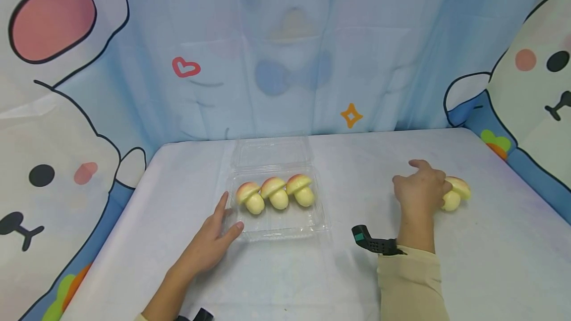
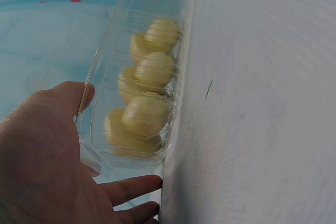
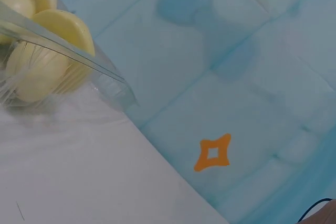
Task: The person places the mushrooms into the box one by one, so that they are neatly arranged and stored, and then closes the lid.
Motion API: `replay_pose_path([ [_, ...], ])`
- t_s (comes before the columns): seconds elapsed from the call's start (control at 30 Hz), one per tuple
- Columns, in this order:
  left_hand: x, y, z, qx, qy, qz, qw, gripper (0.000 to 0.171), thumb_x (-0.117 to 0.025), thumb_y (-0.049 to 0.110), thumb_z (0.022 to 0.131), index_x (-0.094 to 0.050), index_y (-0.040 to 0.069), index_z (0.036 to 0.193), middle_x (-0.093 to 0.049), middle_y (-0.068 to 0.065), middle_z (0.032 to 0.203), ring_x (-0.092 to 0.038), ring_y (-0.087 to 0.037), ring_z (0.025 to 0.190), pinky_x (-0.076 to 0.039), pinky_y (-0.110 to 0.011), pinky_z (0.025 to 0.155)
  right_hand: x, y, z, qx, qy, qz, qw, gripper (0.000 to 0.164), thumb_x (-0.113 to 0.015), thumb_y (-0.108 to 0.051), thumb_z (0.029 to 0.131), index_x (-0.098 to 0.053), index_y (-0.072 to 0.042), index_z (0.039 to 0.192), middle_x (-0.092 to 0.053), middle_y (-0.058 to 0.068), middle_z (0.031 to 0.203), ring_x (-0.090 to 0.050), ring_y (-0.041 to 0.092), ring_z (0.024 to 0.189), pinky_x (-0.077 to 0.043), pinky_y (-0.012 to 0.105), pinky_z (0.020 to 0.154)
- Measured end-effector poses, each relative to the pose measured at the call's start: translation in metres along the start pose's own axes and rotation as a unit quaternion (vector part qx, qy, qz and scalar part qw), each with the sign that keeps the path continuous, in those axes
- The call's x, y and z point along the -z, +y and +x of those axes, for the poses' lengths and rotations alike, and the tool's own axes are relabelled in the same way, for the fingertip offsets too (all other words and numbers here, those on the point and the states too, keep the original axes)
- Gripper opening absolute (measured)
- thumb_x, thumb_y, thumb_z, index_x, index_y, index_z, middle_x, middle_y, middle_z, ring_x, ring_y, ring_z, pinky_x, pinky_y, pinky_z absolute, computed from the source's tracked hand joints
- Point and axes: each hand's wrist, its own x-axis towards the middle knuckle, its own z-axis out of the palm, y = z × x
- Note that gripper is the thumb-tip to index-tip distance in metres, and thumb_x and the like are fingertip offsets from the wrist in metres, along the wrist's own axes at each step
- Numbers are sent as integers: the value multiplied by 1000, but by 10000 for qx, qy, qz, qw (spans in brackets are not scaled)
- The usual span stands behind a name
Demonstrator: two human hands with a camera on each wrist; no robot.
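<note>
A clear plastic clamshell box (image 1: 281, 227) stands on the table with its lid folded back. Three pale yellow, red-tinged mushroom-shaped pieces (image 1: 275, 192) sit in a row inside it. My left hand (image 1: 207, 244) touches the box's near left corner, fingers fairly straight. In the left wrist view its thumb (image 2: 86, 95) laps over the rim. Far to the right, my right hand (image 1: 419, 187) is at another mushroom-shaped piece (image 1: 452, 202) and partly covers it. Its thumb and forefinger stand apart with nothing between them. The right wrist view catches only a sliver of that hand.
The white-covered table (image 1: 348, 281) runs back to a blue cartoon curtain (image 1: 357, 53). The raised lid (image 1: 272, 152) lies toward the back of the table. A black wrist mount (image 1: 376, 242) sticks out left of the right wrist.
</note>
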Motion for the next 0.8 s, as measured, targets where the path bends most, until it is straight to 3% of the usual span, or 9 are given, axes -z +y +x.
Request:
replay_pose_path([
  [0.3, 0, -1, 0, -15, 2, -1, 10000, 87, -57, 42, 105, -4, 17, 168, -45, -25, 158, -32, -43, 154, -23, -66, 123, -5, 6, -1, 253, 541, 484, 9970, 60, -58, -4, 89, -52, -1, 149, -46, 33, 139, -34, 51, 136, -32, 60, 102],
  [0.8, 0, 0, -1, -32, -8, -16, 10000, 87, -56, 46, 104, -4, 17, 168, -47, -24, 157, -33, -42, 153, -23, -64, 123, -11, 2, 2, -1, 865, 695, 9938, 53, -54, -4, 94, -57, -7, 147, -45, 27, 148, -35, 46, 141, -33, 61, 108],
])
